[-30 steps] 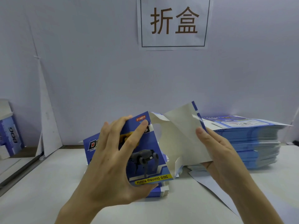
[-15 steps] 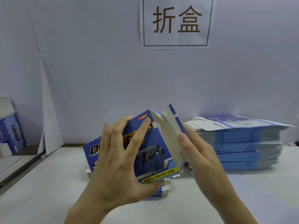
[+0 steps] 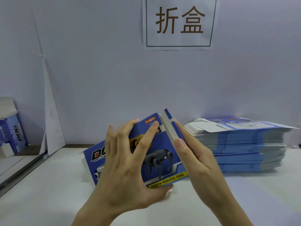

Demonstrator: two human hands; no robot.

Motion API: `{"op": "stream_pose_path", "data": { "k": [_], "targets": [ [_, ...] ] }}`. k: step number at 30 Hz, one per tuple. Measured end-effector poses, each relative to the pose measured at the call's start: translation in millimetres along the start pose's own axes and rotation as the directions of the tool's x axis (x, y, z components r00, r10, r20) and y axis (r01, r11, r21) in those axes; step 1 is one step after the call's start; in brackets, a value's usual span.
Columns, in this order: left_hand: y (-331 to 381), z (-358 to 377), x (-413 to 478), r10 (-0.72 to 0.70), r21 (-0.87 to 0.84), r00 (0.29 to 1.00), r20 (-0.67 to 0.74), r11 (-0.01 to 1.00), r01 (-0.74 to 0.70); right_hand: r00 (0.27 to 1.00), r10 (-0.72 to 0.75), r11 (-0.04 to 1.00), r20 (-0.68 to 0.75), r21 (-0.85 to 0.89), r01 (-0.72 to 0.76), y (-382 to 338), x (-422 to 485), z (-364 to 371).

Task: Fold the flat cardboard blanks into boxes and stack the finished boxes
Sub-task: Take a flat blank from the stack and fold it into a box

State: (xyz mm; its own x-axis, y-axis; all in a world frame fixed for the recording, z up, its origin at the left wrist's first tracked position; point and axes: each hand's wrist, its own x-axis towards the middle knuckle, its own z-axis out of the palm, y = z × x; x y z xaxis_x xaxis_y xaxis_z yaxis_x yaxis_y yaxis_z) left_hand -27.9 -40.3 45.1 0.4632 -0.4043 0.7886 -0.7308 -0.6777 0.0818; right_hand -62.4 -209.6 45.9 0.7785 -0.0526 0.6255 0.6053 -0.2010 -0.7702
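Observation:
I hold a blue box (image 3: 162,162) printed with a robot dog and "FUNNY MOVING DOG" above the table, its front face toward me. My left hand (image 3: 125,165) grips it, fingers spread over the front and thumb under the bottom edge. My right hand (image 3: 193,159) presses a white-backed side flap (image 3: 170,129) flat against the box's right side with straight fingers. A tall stack of flat blue blanks (image 3: 244,147) lies to the right on the table.
A finished blue box (image 3: 12,136) with an open top stands at the far left, beyond a metal rail (image 3: 21,170). A white paper cone (image 3: 50,115) leans on the back wall. A sign with two characters (image 3: 179,22) hangs above. The white table (image 3: 48,193) spreads below.
The wide white flap that stood open to the right has swung in against the box's side, pushed by my right hand. My left hand kept its grip, and the box rose slightly.

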Motion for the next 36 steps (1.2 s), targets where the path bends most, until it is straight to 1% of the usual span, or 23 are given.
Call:
{"op": "stream_pose_path", "data": {
  "k": [11, 18, 22, 25, 29, 31, 34, 36],
  "targets": [
    [0.3, 1.7, 0.2, 0.004, 0.024, 0.999, -0.039, 1.0, -0.003, 0.997, -0.001, 0.997, 0.081, -0.073, 0.007, -1.4, -1.5, 0.5],
    [3.3, 4.0, -1.2, -0.006, 0.069, 0.999, -0.047, 0.998, 0.009, 0.991, -0.009, 0.99, 0.133, -0.137, 0.028, -1.8, -3.6, -0.2],
    [5.9, 3.5, -1.3, 0.003, 0.078, 0.998, -0.058, 0.997, 0.002, 0.99, -0.013, 0.984, 0.139, -0.172, 0.037, -2.1, -5.1, 2.7],
    [6.4, 3.3, -1.9, -0.005, 0.057, 0.998, -0.069, 0.998, 0.009, 0.99, -0.033, 0.964, 0.134, -0.257, 0.067, -2.1, -4.8, 4.2],
    [7.7, 4.7, -2.7, -0.044, -0.006, 0.998, -0.041, 0.999, 0.044, 0.99, -0.069, 0.938, 0.122, -0.329, 0.106, -3.2, -4.8, 2.1],
    [7.1, 4.9, -2.4, -0.045, -0.014, 0.999, -0.017, 0.999, 0.045, 0.988, -0.06, 0.948, 0.144, -0.302, 0.102, -4.8, -5.2, -0.1],
    [5.4, 4.7, -2.8, 0.043, 0.055, 0.999, -0.02, 0.998, -0.042, 0.988, -0.004, 0.981, 0.155, -0.192, 0.034, -6.0, -6.9, 0.2],
    [6.7, 4.2, -2.7, 0.057, 0.058, 0.998, -0.036, 0.997, -0.055, 0.99, -0.019, 0.98, 0.136, -0.194, 0.046, -4.5, -7.5, 1.8]
  ]
}}
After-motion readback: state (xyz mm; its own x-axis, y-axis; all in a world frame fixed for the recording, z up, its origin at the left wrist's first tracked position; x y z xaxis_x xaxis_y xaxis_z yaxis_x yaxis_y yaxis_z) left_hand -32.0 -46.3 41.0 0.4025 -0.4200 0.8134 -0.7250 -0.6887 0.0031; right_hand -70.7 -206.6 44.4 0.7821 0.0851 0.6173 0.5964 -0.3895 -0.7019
